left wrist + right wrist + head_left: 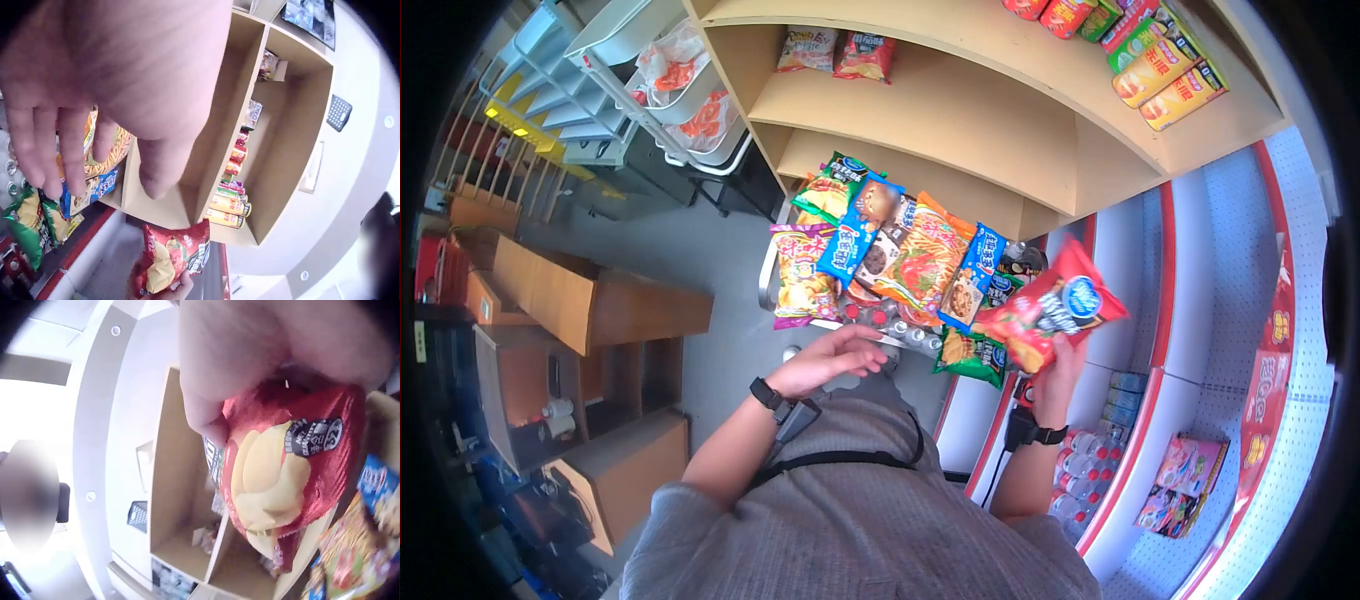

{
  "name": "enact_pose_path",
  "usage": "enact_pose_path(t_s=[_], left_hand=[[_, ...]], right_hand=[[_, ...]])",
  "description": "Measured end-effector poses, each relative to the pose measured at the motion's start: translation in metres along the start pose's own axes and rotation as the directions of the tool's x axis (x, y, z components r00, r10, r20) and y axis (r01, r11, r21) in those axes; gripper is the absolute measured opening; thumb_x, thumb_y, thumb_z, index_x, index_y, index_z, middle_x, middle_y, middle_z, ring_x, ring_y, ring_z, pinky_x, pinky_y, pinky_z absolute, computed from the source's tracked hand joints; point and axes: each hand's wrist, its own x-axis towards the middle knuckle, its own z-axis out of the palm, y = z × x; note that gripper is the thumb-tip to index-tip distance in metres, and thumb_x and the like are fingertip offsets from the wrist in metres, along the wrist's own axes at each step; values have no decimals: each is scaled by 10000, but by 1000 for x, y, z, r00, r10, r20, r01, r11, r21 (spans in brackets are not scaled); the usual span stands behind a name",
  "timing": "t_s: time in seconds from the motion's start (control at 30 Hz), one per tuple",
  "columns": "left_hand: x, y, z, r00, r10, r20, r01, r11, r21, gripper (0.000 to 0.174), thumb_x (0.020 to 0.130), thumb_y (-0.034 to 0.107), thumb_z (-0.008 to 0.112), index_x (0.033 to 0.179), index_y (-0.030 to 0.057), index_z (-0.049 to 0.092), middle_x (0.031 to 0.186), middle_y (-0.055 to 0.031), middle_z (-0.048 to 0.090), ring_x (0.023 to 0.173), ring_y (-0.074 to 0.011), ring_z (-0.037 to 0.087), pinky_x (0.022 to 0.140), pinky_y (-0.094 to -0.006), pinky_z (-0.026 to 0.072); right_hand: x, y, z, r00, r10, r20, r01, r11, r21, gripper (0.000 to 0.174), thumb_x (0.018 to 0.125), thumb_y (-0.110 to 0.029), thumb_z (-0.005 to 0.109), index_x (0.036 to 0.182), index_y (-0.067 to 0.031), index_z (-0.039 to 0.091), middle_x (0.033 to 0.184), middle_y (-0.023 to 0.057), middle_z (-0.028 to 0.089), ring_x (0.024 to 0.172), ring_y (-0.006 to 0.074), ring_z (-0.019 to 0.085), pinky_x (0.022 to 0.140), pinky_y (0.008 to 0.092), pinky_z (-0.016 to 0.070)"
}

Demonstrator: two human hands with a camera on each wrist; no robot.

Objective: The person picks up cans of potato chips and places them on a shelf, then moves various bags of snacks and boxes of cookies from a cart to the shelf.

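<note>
Holding 1 red crisp bag [1055,310] up in the right hand [1055,385], fingers clamped round its lower end — clear of the trolley [768,285], just right of the heaped snack packets [900,260], not yet on any shelf. Hovering the left hand [835,358] by the trolley's near rim, fingers slack, gripping nothing. Seemingly early going: only 2 packets [840,52] on the wooden shelf [960,120] above, nearly the whole heap left to lift out.
</note>
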Motion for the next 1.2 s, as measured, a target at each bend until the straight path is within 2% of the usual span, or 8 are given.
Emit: enact_pose_path(t_s=[0.2, 0.47, 0.57, 0.63, 0.77, 0.93, 1.0, 1.2], left_hand=[[-54, 16, -46, 957, 263, 123, -239, 954, -180, 880, 1015, 289, 734, 1680, 108, 186, 1524, -135, 510, 1384, -243, 530, 1131, -403, 478], [-125, 26, -115, 922, 259, -287, -309, 940, -145, 563, 1014, 139, 729, 1491, -7, 468, 1361, -84, 654, 1211, -141, 634, 1057, -321, 520], [-140, 29, -128, 930, 278, -241, -314, 941, -126, 567, 1011, 134, 731, 1490, -11, 464, 1367, -88, 651, 1212, -142, 634, 1055, -322, 522], [-143, 25, -137, 944, 257, -205, -282, 954, -100, 576, 1032, 117, 688, 1532, 3, 427, 1408, -82, 619, 1251, -141, 607, 1091, -332, 503], [-150, 20, -148, 932, 308, -190, -323, 945, -50, 569, 1059, 143, 646, 1555, 7, 402, 1404, -96, 620, 1250, -157, 612, 1090, -351, 506], [-179, 29, -180, 909, 229, -349, -306, 934, -185, 539, 1141, 399, 425, 1519, 16, 442, 1344, -186, 662, 1183, -258, 680, 1000, -379, 564], [-187, 17, -205, 894, 191, -405, -273, 949, -156, 500, 1137, 370, 433, 1484, 13, 477, 1317, -179, 677, 1170, -251, 684, 996, -376, 563], [-191, 7, -220, 765, 70, -641, -253, 947, -198, 328, 1111, 227, 446, 1312, 12, 590, 1193, -145, 726, 1082, -216, 708, 935, -335, 562]], right_hand=[[-87, 49, 145, 895, 267, 356, -255, 963, -84, 751, 939, -53, 712, 1597, -23, 352, 1500, 97, 549, 1361, 209, 549, 1158, 388, 436], [-149, 83, 287, 838, 183, 514, -21, 952, -304, 817, 934, -69, 780, 1535, -76, 227, 1483, 220, 513, 1367, 278, 552, 1092, 402, 505], [-153, 79, 301, 809, 161, 565, 17, 955, -296, 856, 887, -84, 833, 1545, -109, 287, 1520, 222, 486, 1371, 285, 550, 1097, 414, 511], [-145, 66, 309, 629, 267, 730, 362, 731, -579, 851, 820, -82, 885, 1523, -101, 406, 1554, 171, 461, 1412, 282, 517, 1125, 415, 499], [-135, 80, 318, 627, 323, 709, 157, 839, -521, 821, 786, -24, 885, 1496, -103, 480, 1503, 141, 511, 1421, 283, 504, 1187, 413, 427], [-72, 91, 336, 701, 220, 678, 253, 813, -525, 793, 796, 8, 864, 1479, -75, 470, 1477, 117, 514, 1414, 255, 498, 1196, 390, 405], [-24, 93, 343, 732, 198, 652, 142, 891, -431, 820, 801, 0, 863, 1485, -86, 420, 1476, 113, 506, 1436, 236, 460, 1216, 396, 378], [180, 153, 338, 780, -39, 624, 463, 707, -535, 852, 800, 74, 829, 1476, -137, 354, 1392, 124, 504, 1326, 246, 519, 1174, 386, 415]])
